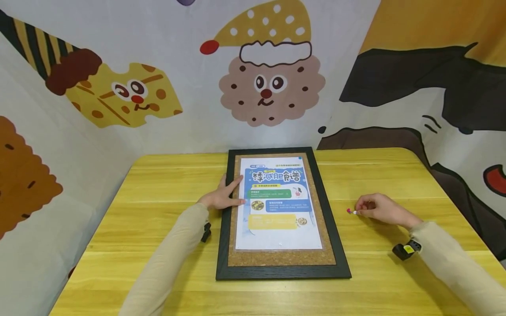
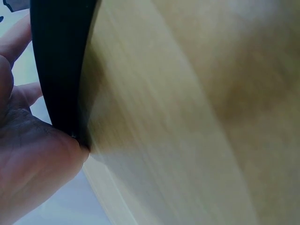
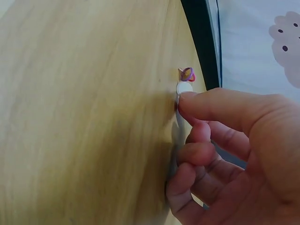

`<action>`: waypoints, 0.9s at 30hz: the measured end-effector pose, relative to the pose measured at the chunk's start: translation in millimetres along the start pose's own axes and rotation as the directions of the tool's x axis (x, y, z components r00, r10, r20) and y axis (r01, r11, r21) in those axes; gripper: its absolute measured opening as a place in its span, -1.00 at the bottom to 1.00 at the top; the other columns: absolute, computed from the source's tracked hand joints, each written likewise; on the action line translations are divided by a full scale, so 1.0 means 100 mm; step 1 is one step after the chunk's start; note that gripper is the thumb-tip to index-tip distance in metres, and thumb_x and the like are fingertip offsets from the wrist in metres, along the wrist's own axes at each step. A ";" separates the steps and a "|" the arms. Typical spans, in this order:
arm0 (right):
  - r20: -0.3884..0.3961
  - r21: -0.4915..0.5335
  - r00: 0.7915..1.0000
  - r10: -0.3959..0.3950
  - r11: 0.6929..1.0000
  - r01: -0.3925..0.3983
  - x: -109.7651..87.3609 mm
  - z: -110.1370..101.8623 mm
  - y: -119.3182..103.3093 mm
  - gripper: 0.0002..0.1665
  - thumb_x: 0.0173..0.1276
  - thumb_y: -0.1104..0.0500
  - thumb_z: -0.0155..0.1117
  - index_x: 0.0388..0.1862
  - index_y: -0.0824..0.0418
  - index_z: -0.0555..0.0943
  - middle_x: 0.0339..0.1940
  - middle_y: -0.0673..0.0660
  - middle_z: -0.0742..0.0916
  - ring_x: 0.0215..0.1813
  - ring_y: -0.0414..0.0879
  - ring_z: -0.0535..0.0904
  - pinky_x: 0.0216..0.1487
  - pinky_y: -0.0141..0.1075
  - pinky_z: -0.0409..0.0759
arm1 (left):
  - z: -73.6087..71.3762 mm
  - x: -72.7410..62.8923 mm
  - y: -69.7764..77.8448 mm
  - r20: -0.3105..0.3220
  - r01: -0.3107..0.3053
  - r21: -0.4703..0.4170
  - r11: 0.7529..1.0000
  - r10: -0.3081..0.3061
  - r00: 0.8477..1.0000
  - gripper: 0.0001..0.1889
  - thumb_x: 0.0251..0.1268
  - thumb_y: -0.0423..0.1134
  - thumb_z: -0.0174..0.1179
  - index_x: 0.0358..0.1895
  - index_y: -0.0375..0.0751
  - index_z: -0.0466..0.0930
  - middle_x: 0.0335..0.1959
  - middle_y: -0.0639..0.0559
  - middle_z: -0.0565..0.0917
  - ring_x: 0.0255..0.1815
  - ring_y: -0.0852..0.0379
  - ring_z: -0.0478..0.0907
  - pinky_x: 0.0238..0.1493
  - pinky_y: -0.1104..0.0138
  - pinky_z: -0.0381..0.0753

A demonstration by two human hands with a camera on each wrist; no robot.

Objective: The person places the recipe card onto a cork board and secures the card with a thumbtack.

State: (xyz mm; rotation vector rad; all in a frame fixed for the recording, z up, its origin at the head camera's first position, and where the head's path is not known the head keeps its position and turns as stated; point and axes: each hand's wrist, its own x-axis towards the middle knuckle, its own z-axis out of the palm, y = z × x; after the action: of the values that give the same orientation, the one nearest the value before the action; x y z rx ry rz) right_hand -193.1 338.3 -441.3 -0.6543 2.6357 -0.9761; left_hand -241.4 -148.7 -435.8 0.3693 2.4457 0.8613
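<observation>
A cork board in a black frame lies on the table with a printed poster on it. A blue thumbtack sits at the poster's top right corner. My left hand rests across the frame's left edge, its spread thumb and finger reaching onto the poster. In the left wrist view its palm is against the black frame. To the right of the board, my right hand pinches a white thumbtack at thumb and fingertip, low over the table. Its other fingers are curled.
Just past the white thumbtack lie small pink and purple tacks. The yellow wood-grain table runs back to a cloth wall printed with cartoon biscuits and cheese.
</observation>
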 end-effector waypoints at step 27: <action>-0.021 0.106 0.992 -0.121 0.987 0.122 0.02 0.05 0.03 -0.91 0.32 0.41 0.24 -0.24 0.28 0.63 -0.28 0.11 0.72 -0.33 -0.18 0.58 -0.33 -0.40 0.54 | -0.01 -0.01 0.01 0.007 -0.001 0.004 1.000 0.001 1.000 -0.06 0.33 0.05 0.20 0.58 0.08 -0.25 0.47 -0.35 -0.57 0.48 -0.36 -0.46 0.33 -0.26 -0.10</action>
State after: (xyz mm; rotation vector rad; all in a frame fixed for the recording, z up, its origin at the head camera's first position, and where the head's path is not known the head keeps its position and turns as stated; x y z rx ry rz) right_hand -193.9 337.2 -447.1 -0.7928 2.5596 -1.1521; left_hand -241.2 -148.5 -434.3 0.3749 2.4413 0.8545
